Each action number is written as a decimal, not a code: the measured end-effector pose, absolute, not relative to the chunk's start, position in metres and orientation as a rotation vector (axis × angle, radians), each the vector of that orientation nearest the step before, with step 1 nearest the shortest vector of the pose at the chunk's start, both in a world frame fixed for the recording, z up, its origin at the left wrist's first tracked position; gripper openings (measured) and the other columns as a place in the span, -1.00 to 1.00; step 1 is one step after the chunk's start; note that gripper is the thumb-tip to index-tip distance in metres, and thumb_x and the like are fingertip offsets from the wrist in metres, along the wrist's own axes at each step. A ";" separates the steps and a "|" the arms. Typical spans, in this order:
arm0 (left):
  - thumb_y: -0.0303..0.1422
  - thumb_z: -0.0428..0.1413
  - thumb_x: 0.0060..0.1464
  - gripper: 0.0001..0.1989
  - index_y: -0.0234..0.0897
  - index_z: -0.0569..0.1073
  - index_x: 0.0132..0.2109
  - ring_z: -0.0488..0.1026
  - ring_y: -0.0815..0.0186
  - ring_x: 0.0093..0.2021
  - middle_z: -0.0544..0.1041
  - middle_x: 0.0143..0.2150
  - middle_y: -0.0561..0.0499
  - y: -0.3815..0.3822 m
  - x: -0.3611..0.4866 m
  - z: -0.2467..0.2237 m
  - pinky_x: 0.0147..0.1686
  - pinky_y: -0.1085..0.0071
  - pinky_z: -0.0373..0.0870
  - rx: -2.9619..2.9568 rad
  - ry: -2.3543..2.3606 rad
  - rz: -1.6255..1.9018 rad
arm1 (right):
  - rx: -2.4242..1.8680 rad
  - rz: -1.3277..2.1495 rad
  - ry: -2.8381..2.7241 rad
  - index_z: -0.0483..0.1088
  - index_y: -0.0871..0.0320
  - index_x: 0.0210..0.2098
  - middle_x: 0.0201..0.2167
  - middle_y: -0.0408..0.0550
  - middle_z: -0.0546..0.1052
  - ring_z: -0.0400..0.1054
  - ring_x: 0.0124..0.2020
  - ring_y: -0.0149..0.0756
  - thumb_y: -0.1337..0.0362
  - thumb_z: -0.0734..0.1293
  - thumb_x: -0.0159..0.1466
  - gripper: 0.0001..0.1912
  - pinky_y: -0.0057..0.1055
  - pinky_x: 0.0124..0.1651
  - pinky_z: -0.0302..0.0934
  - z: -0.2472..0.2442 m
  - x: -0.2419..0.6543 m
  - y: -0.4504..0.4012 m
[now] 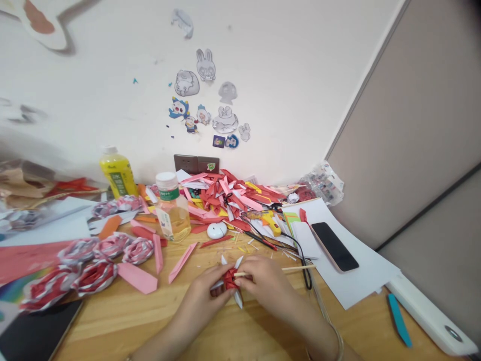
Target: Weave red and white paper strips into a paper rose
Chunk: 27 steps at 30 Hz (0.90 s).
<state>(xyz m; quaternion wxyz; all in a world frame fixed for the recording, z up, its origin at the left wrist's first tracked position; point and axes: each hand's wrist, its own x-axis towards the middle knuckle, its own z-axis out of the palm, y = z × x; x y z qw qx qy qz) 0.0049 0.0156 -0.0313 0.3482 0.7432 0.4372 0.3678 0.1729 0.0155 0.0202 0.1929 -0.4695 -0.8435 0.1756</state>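
Low over the front middle of the wooden table, a small red and white folded paper piece [230,279] is between my hands, its white points sticking out. My left hand [206,290] grips it from the left with thumb and fingers. My right hand [265,281] is closed around a thin wooden stick [296,268]. The stick's tip touches the red centre of the paper piece, and its other end reaches out to the right behind my hand. The fingertips of my right hand are at the right edge of the paper.
Behind my hands lie a heap of folded paper strips [225,195], a yellow glue gun [271,223], a white earbud case [217,230] and a bottle [173,210]. Paper roses [95,276] are left, beside a black tablet [37,333]. A phone [335,246] rests on white sheets at right.
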 end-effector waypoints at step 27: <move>-0.41 0.14 -0.04 -0.68 -0.21 0.48 -0.07 0.50 0.23 -0.18 0.57 -0.19 -0.04 0.013 0.005 -0.028 -0.18 0.41 0.43 1.953 1.140 0.990 | -1.315 0.534 -2.395 0.43 0.15 -0.44 -0.42 -0.16 0.47 0.31 -0.34 -0.38 0.33 0.35 0.15 -0.96 -0.52 -0.30 0.07 0.020 0.177 0.014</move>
